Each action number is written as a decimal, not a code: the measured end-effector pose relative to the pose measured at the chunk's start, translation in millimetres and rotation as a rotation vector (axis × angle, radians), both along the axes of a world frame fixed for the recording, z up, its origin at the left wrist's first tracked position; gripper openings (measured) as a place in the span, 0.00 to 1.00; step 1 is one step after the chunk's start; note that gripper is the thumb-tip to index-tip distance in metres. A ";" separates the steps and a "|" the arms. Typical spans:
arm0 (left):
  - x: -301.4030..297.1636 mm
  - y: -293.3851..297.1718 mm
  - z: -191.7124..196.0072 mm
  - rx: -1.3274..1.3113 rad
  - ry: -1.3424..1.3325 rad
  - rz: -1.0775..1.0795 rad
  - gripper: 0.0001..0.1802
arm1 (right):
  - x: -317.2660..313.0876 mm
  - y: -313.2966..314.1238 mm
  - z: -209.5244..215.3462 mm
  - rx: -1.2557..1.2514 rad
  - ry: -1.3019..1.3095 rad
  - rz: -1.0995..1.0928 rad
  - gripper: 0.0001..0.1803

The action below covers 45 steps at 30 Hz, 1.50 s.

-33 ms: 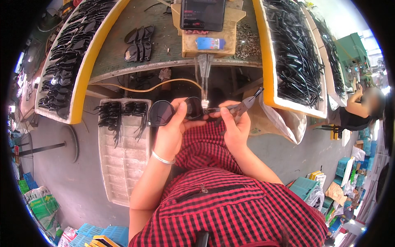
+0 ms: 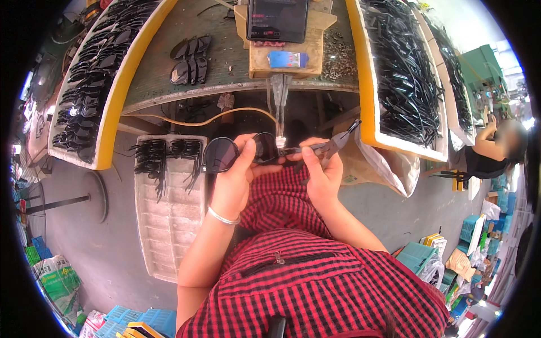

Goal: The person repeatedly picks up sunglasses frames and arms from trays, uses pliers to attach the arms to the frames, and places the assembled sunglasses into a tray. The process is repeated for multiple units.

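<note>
Your left hand (image 2: 235,177) pinches the sunglasses (image 2: 220,155) by the bridge. Your right hand (image 2: 323,177) grips a slim dark piece (image 2: 292,151) at their right end.

Two hands are counted: left hand (image 2: 239,166) and right hand (image 2: 322,174). One pair of sunglasses (image 2: 220,156) is held, two lenses seen; one slender dark part (image 2: 292,151) is pinched. Two yellow-sided trays are seen, left tray (image 2: 107,115) and right tray (image 2: 369,115). One pale tray (image 2: 169,228) is loaded with two bunches of black strips (image 2: 150,156). Also logged: one screen device (image 2: 278,21), one blue packet (image 2: 288,59), one yellow hose (image 2: 211,119), one bracelet (image 2: 224,217), one co-worker (image 2: 483,160). Pieces inside the yellow-sided trays can't be counted, too tangled.
</note>
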<state>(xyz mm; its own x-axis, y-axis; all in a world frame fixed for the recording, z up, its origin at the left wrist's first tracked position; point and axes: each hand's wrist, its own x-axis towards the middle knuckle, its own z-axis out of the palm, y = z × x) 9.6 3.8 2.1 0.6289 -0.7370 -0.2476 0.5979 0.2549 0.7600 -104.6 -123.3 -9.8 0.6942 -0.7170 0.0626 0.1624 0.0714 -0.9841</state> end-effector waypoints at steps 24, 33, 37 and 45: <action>-0.3 -0.7 -9.3 -0.032 0.135 -0.015 0.19 | -0.2 -0.3 -5.3 0.117 0.016 -0.031 0.08; -19.7 42.6 -1.7 -0.084 0.529 -0.156 0.23 | -26.4 20.4 28.9 0.478 0.049 0.057 0.08; -24.6 51.0 25.2 -0.310 0.621 -0.112 0.26 | -27.0 15.7 54.0 0.660 -0.056 0.092 0.08; -23.1 44.8 69.7 -0.191 0.099 0.007 0.26 | 0.1 -138.9 121.0 0.271 -0.129 -0.102 0.12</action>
